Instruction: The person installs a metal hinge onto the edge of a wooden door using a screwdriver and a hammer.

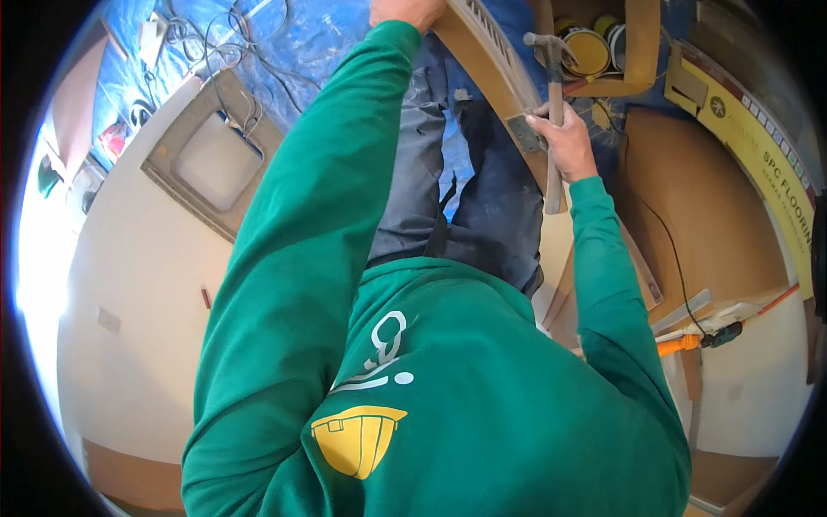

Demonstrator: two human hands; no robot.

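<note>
At upper right, the hammer [556, 79] was held mid-handle by the right hand [568, 145], head uppermost, presumably for control. At top centre, the slotted panel [484, 67] was apparently steadied by the left hand [407, 12], whose cropped grip could not be told.

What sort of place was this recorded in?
Probably a space under renovation: blue plastic sheeting lies underfoot, round tins sit in a brown box, and the right hand grips a claw hammer.
</note>
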